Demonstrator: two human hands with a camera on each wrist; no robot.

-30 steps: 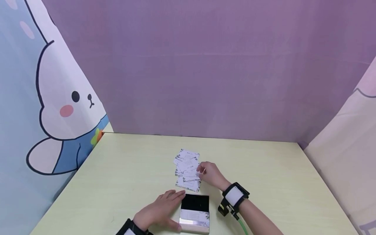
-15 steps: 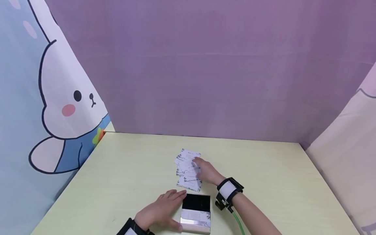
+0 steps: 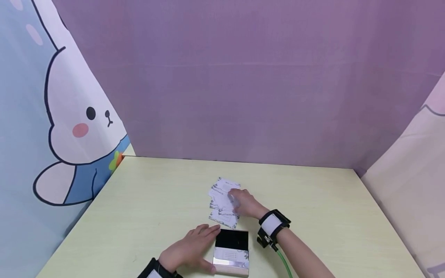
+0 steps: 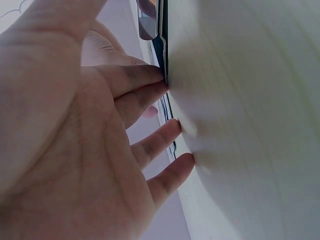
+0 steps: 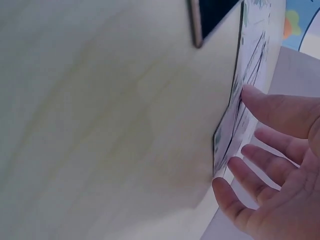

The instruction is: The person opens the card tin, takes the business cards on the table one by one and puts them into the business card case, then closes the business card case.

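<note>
Several thin white printed paper cards [image 3: 222, 202] lie fanned mid-worktop [image 3: 139, 200]; the right hand [image 3: 245, 203] rests relaxed fingers on them, the left hand [image 3: 189, 249] lies flat beside a shiny open card case [image 3: 231, 251]. Left wrist view: fingers [image 4: 145, 82] touch the case's edge. Right wrist view: fingers [image 5: 265, 107] straight, gripping nothing; light, slippery cards, likely best lifted by an edge; print illegible.

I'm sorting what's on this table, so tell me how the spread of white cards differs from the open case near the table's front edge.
The cards are thin white sheets with dark leafy print, fanned loosely flat; the case is one rigid box, black inside, with a shiny front. The right hand rests its fingers on the cards; the left hand lies flat against the case's left side. Both sit on the pale table.
</note>
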